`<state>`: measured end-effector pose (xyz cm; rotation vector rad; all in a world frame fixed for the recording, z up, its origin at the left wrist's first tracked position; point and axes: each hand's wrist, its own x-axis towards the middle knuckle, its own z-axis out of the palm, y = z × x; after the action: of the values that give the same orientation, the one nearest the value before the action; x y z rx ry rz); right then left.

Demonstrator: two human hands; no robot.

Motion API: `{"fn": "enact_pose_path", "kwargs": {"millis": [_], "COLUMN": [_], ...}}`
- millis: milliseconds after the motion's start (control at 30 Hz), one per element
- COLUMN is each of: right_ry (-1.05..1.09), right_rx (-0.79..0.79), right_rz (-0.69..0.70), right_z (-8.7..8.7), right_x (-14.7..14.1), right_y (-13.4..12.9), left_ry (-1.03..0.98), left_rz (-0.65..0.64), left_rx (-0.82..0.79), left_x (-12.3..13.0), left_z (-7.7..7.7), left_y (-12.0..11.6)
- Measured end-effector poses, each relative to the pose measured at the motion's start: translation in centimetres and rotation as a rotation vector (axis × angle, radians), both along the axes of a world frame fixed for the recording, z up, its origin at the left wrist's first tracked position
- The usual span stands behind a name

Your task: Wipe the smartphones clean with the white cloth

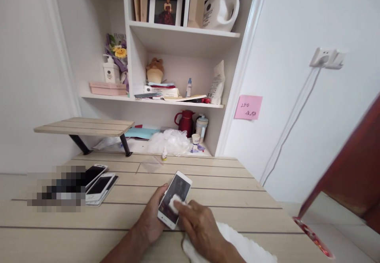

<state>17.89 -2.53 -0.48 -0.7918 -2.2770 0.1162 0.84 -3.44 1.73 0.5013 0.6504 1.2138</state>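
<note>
Oh, a white phone (pixel 174 199), dark screen up, tight in the left hand (pixel 150 219), white cloth (pixel 177 203) pinched in the right hand (pixel 197 225), six o'clock over the bench (pixel 225 192).

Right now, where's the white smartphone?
In the head view, the white smartphone is held in the left hand over the wooden tabletop, with the right hand pressing a white cloth against its screen.

A pale slatted wooden desk (pixel 237 188) fills the view; two smartphones (pixel 99 186) lie side by side at its left; a white cloth (pixel 225 245) lies along its near edge.
</note>
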Motion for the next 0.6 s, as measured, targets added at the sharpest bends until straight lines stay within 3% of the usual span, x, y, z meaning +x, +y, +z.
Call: {"fn": "enact_pose_path", "kwargs": {"millis": [100, 233, 300, 500, 600], "right_ry": [-0.059, 0.101, 0.135, -0.059, 0.024], "right_rx": [-0.039, -0.013, 0.000, -0.094, -0.071], "right_rz": [0.092, -0.189, -0.246, 0.146, -0.004], "right_z": [0.1, -0.9, -0.9, 0.5, 0.2], "right_x": [-0.5, 0.2, 0.4, -0.7, -0.7], "right_y": [-0.4, 1.0, 1.2, -0.8, -0.2], "left_ry": [-0.003, 0.000, 0.002, -0.017, -0.032], "left_rz": [0.003, 0.062, 0.042, 0.023, 0.074], "left_rx": [-0.038, -0.074, -0.071, -0.052, -0.068], "left_x": [-0.2, -0.2, -0.2, -0.6, -0.7], "left_z": [0.0, -0.1, -0.1, 0.2, 0.0], "left_y": [0.1, 0.0, 0.0, 0.3, 0.6]}}
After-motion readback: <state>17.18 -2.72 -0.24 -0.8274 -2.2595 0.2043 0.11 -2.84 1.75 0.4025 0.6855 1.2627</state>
